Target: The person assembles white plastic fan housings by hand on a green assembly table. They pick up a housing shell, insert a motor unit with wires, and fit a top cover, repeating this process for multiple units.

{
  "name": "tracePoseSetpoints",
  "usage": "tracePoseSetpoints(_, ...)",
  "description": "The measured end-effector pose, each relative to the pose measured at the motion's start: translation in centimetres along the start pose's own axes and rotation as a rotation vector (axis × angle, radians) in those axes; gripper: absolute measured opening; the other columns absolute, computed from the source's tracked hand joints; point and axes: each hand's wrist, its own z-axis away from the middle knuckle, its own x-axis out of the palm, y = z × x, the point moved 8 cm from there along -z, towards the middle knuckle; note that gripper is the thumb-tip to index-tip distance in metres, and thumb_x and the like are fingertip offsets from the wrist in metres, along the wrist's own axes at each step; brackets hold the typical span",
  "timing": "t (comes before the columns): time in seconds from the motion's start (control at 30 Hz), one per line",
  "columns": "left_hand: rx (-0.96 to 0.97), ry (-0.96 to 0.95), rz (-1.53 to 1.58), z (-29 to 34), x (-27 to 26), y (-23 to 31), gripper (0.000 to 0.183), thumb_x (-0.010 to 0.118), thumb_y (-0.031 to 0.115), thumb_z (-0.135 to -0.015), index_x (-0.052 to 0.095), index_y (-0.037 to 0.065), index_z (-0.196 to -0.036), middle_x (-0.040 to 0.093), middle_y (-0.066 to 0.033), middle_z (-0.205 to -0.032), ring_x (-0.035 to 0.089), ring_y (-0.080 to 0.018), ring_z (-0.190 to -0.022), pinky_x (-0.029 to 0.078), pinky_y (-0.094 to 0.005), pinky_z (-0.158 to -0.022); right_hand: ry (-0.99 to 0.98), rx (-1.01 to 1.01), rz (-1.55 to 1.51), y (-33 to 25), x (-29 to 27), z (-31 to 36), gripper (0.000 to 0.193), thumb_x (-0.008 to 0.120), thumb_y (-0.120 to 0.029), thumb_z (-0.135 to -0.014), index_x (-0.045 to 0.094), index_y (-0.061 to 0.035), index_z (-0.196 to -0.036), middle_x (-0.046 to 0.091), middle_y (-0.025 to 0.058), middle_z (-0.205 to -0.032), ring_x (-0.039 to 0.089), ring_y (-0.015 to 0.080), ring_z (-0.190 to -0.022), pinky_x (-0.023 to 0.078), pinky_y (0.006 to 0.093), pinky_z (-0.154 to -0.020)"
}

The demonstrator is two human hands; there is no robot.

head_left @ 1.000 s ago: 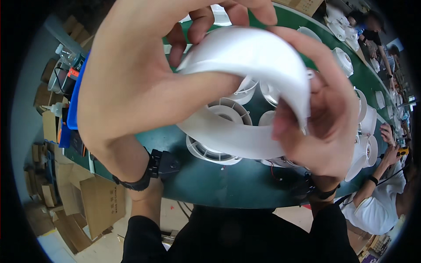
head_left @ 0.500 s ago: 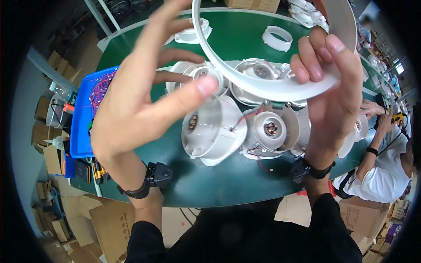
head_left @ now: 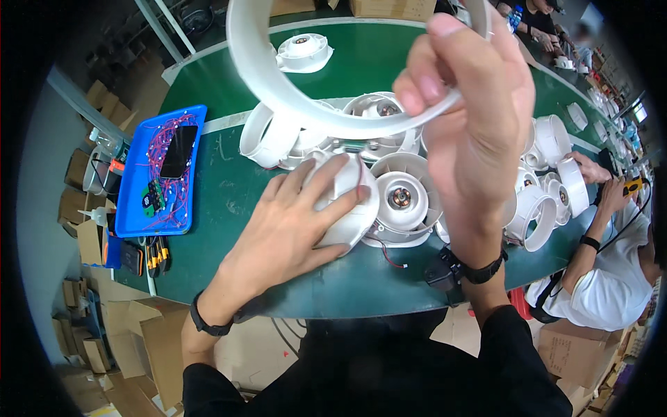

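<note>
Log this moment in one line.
left hand: on white housing | right hand: holding white ring | nearby: blue tray with phone

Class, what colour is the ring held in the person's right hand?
The ring is plain white, showing best in the head view.

A grey wall (head_left: 52,187) is standing left of the green counter (head_left: 226,208); cardboard boxes (head_left: 163,337) are crowding the floor (head_left: 258,353).

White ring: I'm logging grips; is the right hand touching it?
Touching: the head view shows the right hand gripping the white ring, fingers curled round it.
</note>
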Motion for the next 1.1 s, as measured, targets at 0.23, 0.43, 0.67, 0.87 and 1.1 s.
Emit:
tracePoseSetpoints(0.23,-0.330,0.211,0.497,7.3,0.5,-7.3,0.093,0.095,0.027,-0.057,0.049,0.006,-0.135,0.037,-0.0152,-0.149,0.045,-0.0304,-0.134,0.047,-0.0416,-0.104,-0.150,-0.030,-0.098,0.1,0.3,0.0,0.062,0.068,-0.003,-0.086,0.038,0.0097,-0.138,0.067,0.0126,-0.089,0.067,0.0136,-0.075,0.055,0.0277,-0.064)
tracePoseSetpoints(0.43,-0.396,0.424,0.761,12.1,3.4,-9.8,0.103,0.096,0.021,-0.058,0.037,0.005,-0.141,0.032,-0.0138,-0.149,0.045,-0.0298,-0.134,0.043,-0.0438,-0.110,-0.080,0.175,-0.006,3.5,4.1,2.3,0.059,0.065,0.007,-0.084,0.039,0.0070,-0.137,0.065,0.0120,-0.098,0.064,0.0135,-0.085,0.055,0.0291,-0.073)
tracePoseSetpoints(0.67,-0.652,0.304,0.680,15.9,7.2,-10.0,0.100,0.088,0.015,-0.065,0.029,-0.003,-0.144,0.049,-0.0193,-0.134,0.057,-0.0302,-0.120,0.050,-0.0399,-0.098,-0.342,0.250,0.209,8.0,6.9,6.1,0.066,0.064,0.011,-0.081,0.037,0.0032,-0.141,0.061,0.0129,-0.120,0.060,0.0167,-0.112,0.051,0.0301,-0.093)
tracePoseSetpoints(0.87,-0.507,0.357,0.282,15.2,3.2,-6.6,0.086,0.091,0.024,-0.059,0.048,0.002,-0.131,0.051,-0.0187,-0.128,0.055,-0.0355,-0.115,0.047,-0.0436,-0.096,-0.321,0.281,0.225,8.4,6.8,6.2,0.068,0.066,0.012,-0.080,0.038,0.0034,-0.141,0.061,0.0131,-0.121,0.060,0.0171,-0.114,0.051,0.0298,-0.093)
tracePoseSetpoints(1.1,-0.332,0.445,0.306,13.7,3.0,-2.9,0.048,0.088,0.015,-0.062,0.068,0.008,-0.104,0.061,-0.0086,-0.102,0.055,-0.0299,-0.099,0.046,-0.0405,-0.084,-0.330,0.146,0.303,8.7,6.8,6.0,0.065,0.071,0.002,-0.077,0.043,0.0017,-0.136,0.063,0.0157,-0.113,0.065,0.0217,-0.103,0.054,0.0324,-0.084)
